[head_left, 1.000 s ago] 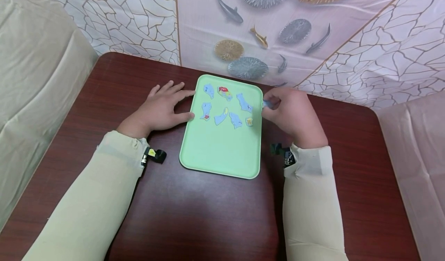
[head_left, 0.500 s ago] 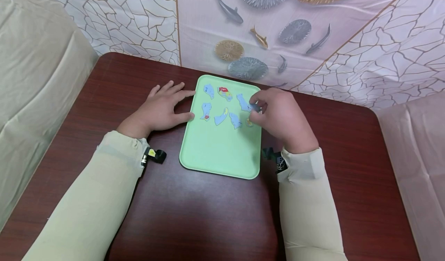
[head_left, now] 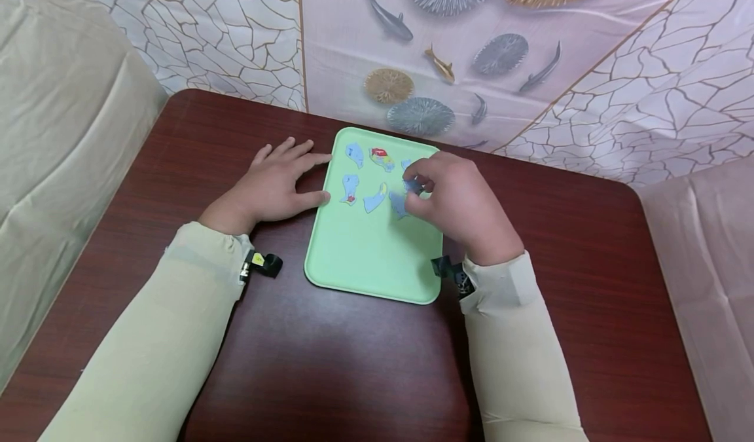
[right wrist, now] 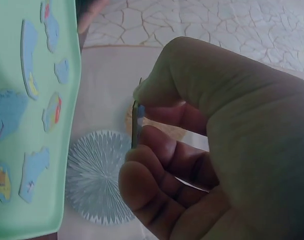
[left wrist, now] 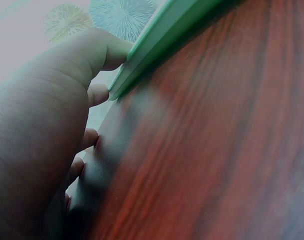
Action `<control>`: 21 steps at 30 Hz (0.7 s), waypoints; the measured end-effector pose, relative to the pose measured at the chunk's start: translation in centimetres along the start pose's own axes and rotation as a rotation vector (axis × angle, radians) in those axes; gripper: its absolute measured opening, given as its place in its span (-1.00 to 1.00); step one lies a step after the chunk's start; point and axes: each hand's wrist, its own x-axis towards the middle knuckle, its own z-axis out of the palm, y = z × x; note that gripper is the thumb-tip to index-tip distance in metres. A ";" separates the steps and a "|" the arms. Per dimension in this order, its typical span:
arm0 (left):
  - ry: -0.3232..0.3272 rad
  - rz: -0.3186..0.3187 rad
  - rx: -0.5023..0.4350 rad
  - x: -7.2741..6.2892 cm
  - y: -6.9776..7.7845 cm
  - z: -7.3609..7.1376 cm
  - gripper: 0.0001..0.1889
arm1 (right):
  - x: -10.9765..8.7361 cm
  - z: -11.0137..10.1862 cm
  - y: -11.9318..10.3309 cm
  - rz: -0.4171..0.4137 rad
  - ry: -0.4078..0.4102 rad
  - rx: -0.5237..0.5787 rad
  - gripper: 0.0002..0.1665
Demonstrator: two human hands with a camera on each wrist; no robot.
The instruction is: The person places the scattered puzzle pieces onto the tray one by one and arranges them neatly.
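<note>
My right hand (head_left: 456, 200) is over the right part of a light green tray (head_left: 368, 258), pinching a thin blue puzzle piece (head_left: 413, 185) between thumb and fingers. In the right wrist view that piece (right wrist: 136, 125) shows edge-on. Several flat puzzle pieces lie on the tray, mostly blue, among them one with red and yellow (head_left: 381, 158) and one with a yellow tip (head_left: 375, 198). The right hand hides some on the right side. My left hand (head_left: 271, 186) lies spread on the table, thumb and index fingertip at the tray's left rim (left wrist: 161, 40).
The tray lies on a dark red-brown wooden table (head_left: 330, 376), near its back edge. Behind hangs a patterned cloth (head_left: 347, 49) with printed fish and discs. Pale cloth (head_left: 65, 134) covers the left side, and more hangs at the right.
My right hand has moved left from beside the tray's right rim to over its pieces, carrying the puzzle piece. The left hand and the tray have stayed in place.
</note>
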 end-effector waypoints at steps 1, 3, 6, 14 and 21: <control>0.000 0.000 0.000 0.0 0.0 0.0 -0.17 | 0.0 0.1 -0.1 -0.005 -0.003 0.003 -0.73; -0.001 0.001 -0.001 0.0 0.0 0.0 -0.17 | 0.1 0.4 -0.3 -0.016 -0.008 0.009 -0.75; 0.001 0.001 0.000 0.0 0.0 0.0 -0.17 | 0.2 0.8 -0.6 -0.037 -0.010 0.017 -0.76; 0.004 0.002 0.000 0.0 -0.1 0.1 -0.17 | 0.4 2.0 -1.1 -0.097 -0.002 0.016 -0.74; 0.005 -0.001 -0.001 0.0 -0.2 0.1 -0.17 | 0.4 2.9 -1.7 -0.142 -0.012 0.026 -0.73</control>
